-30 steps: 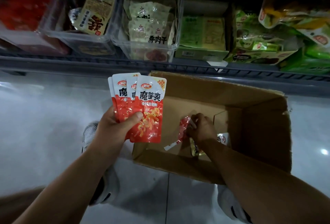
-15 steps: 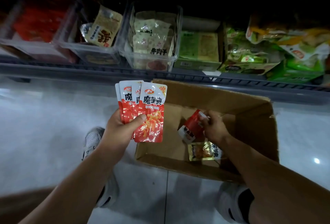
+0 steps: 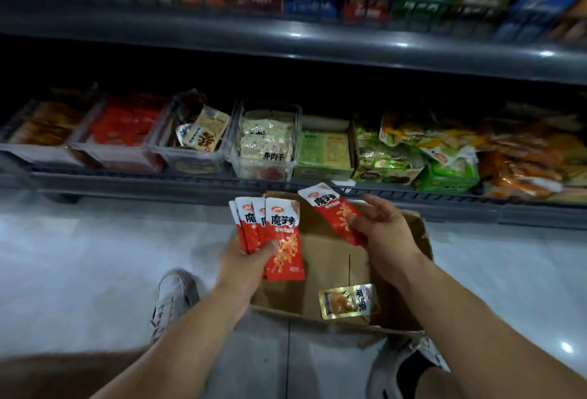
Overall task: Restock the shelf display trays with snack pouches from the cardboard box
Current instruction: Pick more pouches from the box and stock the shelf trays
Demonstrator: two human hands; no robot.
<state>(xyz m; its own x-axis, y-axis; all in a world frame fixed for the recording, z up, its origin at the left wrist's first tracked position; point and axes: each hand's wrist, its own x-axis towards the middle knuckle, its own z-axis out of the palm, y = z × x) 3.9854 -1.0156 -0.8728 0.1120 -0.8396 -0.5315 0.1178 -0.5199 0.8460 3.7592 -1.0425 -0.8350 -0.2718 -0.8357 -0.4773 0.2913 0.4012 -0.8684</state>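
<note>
My left hand (image 3: pixel 246 263) grips a fan of several red-and-white snack pouches (image 3: pixel 276 236), held upright over the left edge of the open cardboard box (image 3: pixel 330 274) on the floor. My right hand (image 3: pixel 381 227) pinches one more red pouch (image 3: pixel 333 211) above the box, tilted towards the left hand's fan. One gold pouch (image 3: pixel 349 300) lies on the box bottom near its front wall. On the low shelf stands a row of clear display trays; the tray with red pouches (image 3: pixel 124 131) is at the left.
Further trays (image 3: pixel 266 141) and green and orange snack boxes (image 3: pixel 390 157) fill the low shelf behind the box. A grey shelf rail (image 3: pixel 190 184) runs in front of them; an upper shelf (image 3: pixel 286 39) overhangs. My shoes (image 3: pixel 173 297) stand on the pale tiled floor.
My right hand has lifted a red pouch out of the box and brought it up beside the left hand's fan. The view has tilted upward, showing the upper shelf.
</note>
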